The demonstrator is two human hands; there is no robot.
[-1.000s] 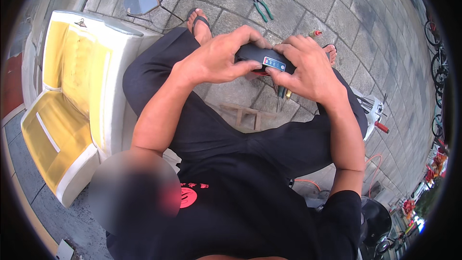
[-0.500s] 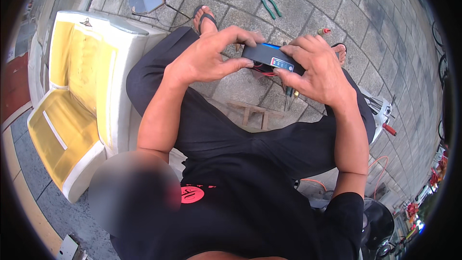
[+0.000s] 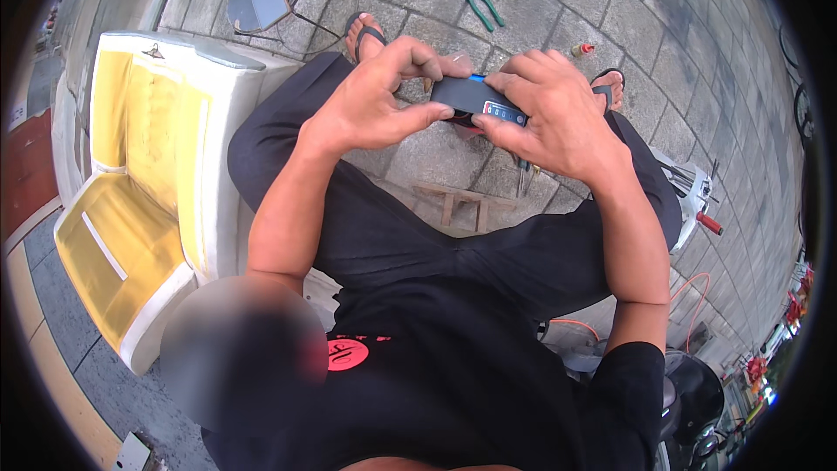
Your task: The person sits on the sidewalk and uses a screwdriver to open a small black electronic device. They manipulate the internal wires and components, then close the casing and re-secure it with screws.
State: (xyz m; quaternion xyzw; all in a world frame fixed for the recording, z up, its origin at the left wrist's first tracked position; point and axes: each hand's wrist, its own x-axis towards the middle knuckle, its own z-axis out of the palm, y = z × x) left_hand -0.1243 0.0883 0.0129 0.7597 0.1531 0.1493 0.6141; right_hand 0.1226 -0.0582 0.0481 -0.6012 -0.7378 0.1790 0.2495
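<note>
Casing (image 3: 455,97), black and curved, with a small panel (image 3: 504,112) on its near face and a blue strip (image 3: 477,78) at its far edge, is held up at the upper centre of the frame. The left hand (image 3: 362,109) pinches its left end between thumb and fingers; the right hand (image 3: 558,122) pinches the right end, its thumb by the panel's lower left corner. Something dark and reddish shows under the near edge, too small to make out. Handling it well, as I judge it, means pressing evenly from both sides, keeping the 2 ends level, easing off at any resistance, and letting nothing beneath get trapped. Pliers (image 3: 479,2) lie on the paving (image 3: 593,0), upper centre, well apart from both hands; 1 yellow-and-white seat (image 3: 131,209) stands at the left.
</note>
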